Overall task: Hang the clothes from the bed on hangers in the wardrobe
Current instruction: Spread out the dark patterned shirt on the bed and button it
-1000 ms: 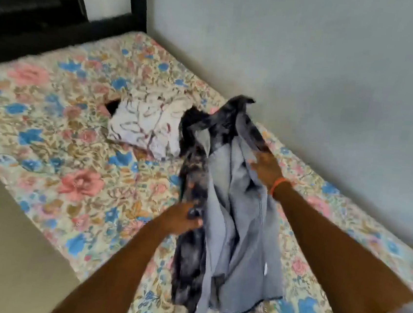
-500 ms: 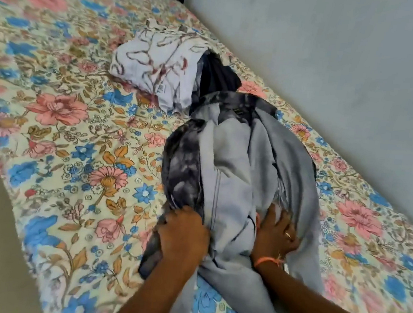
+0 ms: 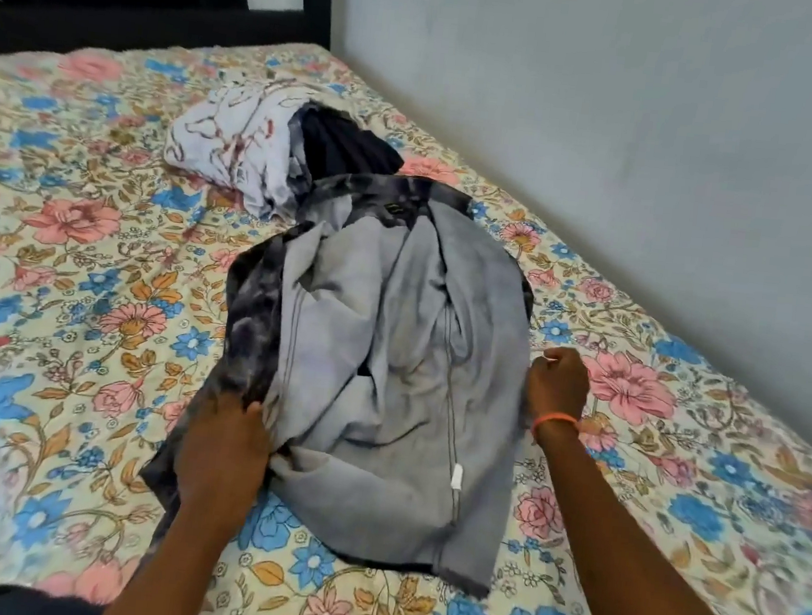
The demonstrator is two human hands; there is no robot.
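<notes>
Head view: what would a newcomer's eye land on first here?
The grey, dark-mottled garment spread inside out mid-bed, with the left hand pressing its near-left edge and the right hand fisted at its right edge. Then the loud floral bedsheet, and a crumpled white patterned cloth beyond.

Left hand [image 3: 223, 453] gripping, right hand [image 3: 558, 383] fisted

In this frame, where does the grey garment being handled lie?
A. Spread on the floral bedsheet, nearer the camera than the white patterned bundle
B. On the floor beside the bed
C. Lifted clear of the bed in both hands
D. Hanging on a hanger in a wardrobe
A: the grey garment lies spread on the floral bedsheet, nearer than the white patterned bundle, with the left hand on its edge.
</notes>
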